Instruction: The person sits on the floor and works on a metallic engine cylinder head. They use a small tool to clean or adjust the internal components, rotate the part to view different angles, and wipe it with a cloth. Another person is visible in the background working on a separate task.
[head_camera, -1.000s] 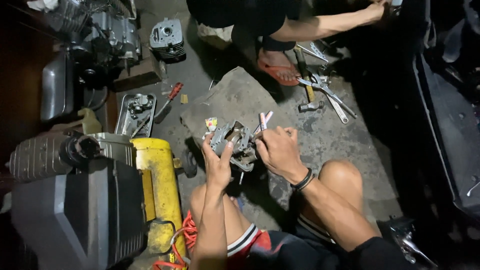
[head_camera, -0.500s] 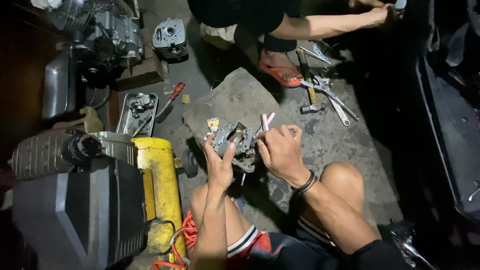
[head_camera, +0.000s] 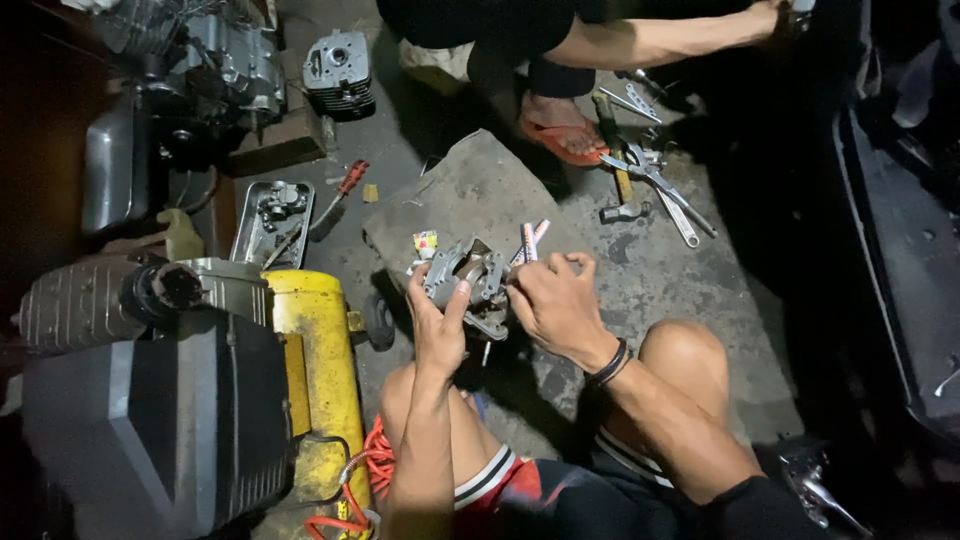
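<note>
From your head camera, little has changed over the last second: the grey metal engine part sits in the same spot in front of your knees, above the flat stone slab, and both your hands have kept their places on it, so the work reads as steady holding and fiddling rather than a move to somewhere new. Your left hand cups the part from below and from its left side, fingers curled up and closed against its rim, thumb pressed on the near edge. Your right hand comes in from the right, its fingers bent together over the part's right edge; whether they pinch a small piece there or only press on the casting is hidden by the knuckles, so you cannot tell from this view. The part lies between the two hands, touching both, tilted with its round opening toward you. Just behind it, small white sticks poke up beside your right fingertips. To your left stand a yellow tank and a metal tray of small pieces with a red-handled screwdriver beside it. Farther off, another person's foot in a red sandal rests near a hammer and loose wrenches.
</note>
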